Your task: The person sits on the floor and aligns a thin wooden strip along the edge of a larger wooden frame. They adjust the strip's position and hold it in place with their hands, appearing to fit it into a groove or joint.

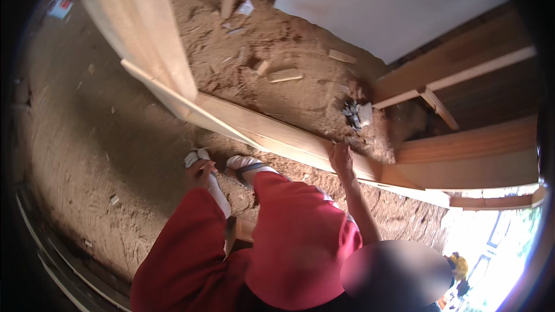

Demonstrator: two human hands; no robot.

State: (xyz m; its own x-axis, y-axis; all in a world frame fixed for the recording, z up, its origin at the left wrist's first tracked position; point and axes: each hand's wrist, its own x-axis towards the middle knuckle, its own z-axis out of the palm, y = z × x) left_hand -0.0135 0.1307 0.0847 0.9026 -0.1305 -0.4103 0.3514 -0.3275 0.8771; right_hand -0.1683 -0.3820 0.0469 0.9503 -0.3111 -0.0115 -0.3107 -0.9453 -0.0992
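Note:
My left hand [200, 174] hangs low beside my left foot [201, 155], its fingers bent together. Whatever they hold, if anything, is too small to make out. At the middle right, my right hand [342, 159] is closed over the upper edge of a long pale wooden board [277, 134], which lies on edge across the dirt. My right foot [250, 166], in a dark-strapped sandal, rests just short of this board. Red cloth [300, 231] covers my bent legs. A thin wooden strip [214, 126] leans along the board's near side at the left.
A wide upright plank [139, 23] meets the board at the left. Wood offcuts [286, 75] and crumpled dark scrap [351, 114] litter the dirt beyond. A large pale panel [393, 6] and wooden framing [462, 150] stand at right. A blurred rounded shape [396, 274] fills the lower right.

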